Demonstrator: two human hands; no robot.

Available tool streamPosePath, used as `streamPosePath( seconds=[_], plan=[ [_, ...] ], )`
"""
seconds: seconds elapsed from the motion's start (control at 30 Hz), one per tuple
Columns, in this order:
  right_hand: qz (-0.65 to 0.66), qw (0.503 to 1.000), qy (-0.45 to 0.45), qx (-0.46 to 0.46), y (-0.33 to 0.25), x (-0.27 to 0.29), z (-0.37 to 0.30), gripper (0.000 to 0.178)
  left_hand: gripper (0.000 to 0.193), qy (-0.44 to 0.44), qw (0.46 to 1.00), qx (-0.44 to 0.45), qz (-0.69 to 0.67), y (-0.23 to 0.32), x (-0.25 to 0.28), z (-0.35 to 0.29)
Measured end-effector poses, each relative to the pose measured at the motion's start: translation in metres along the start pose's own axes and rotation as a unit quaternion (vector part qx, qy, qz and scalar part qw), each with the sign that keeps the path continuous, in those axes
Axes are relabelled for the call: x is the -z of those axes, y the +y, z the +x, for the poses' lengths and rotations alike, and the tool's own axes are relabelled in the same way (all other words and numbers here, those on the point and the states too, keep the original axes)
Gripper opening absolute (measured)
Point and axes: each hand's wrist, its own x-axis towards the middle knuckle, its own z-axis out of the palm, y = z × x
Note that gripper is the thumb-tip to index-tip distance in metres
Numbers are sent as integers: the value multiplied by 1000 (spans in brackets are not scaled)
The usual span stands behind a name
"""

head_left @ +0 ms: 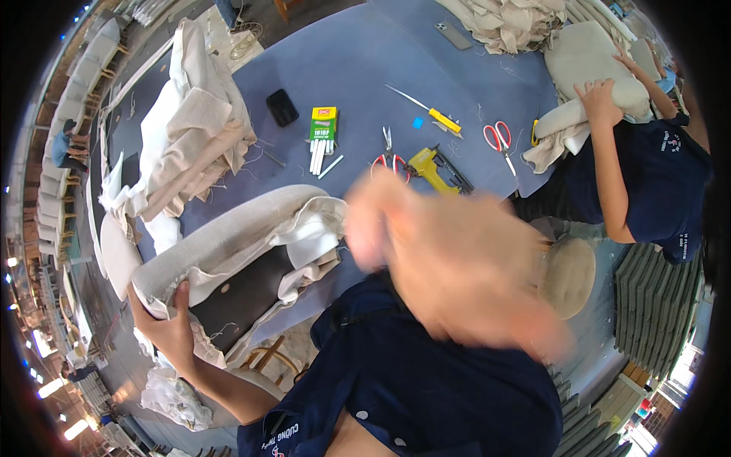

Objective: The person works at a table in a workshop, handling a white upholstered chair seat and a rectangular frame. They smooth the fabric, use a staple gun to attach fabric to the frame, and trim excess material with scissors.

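Note:
A padded beige upholstered piece [236, 228] lies at the table's near left, its dark inner panel and loose fabric edges exposed. My left hand [167, 329] grips its lower left end, thumb on the near side and fingers underneath. My right hand [464, 255] is raised close to the camera and smeared by motion; its fingers cannot be made out. Behind it on the table lie a yellow staple gun [432, 169] and red-handled scissors [389, 158]. Left of these sits a green and yellow box [324, 122] with white staple strips [320, 158] at its open end.
Loose beige fabric [194, 126] is heaped at left. A black phone [282, 108], a yellow-handled screwdriver [435, 116] and more scissors [499, 139] lie on the blue table [343, 61]. At right, a co-worker [609, 167] handles a beige cushion [590, 61]. Grey panels [659, 305] are stacked behind.

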Motion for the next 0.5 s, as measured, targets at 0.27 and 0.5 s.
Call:
streamPosePath(
  seconds=[0.27, 0.5],
  plan=[
    [-430, 776, -73, -456, 63, 180, -170, 20, 73, 39, 993, -66, 85, 46, 22, -19],
    [-720, 589, 5, -366, 125, 396, -190, 32, 75, -25, 992, -98, 72, 97, -49, -60]
  ],
)
